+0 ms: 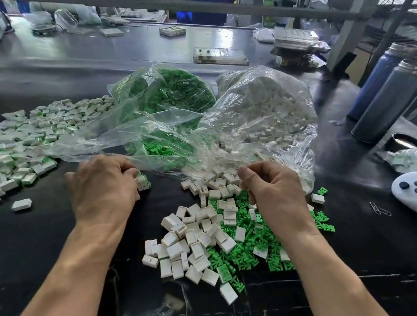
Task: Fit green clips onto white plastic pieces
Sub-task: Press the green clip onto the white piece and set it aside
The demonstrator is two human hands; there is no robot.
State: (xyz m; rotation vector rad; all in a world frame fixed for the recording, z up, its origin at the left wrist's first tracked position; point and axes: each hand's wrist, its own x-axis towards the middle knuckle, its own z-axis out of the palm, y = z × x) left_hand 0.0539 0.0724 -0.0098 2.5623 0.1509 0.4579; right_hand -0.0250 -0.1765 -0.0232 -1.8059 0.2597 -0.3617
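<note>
The left hand [101, 189] grips a white piece with a green clip [143, 182], its green end pointing toward the desk's far edge. The right hand [271, 187] is curled; what it holds I cannot tell.

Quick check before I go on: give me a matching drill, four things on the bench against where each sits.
1. green bag
2. finished pile
3. paper clips
4. white bag

A. far left of the bench
B. right of the loose pile
C. behind the left hand
D. behind the right hand

Pairs: 1-C, 2-A, 3-B, 4-D
</note>
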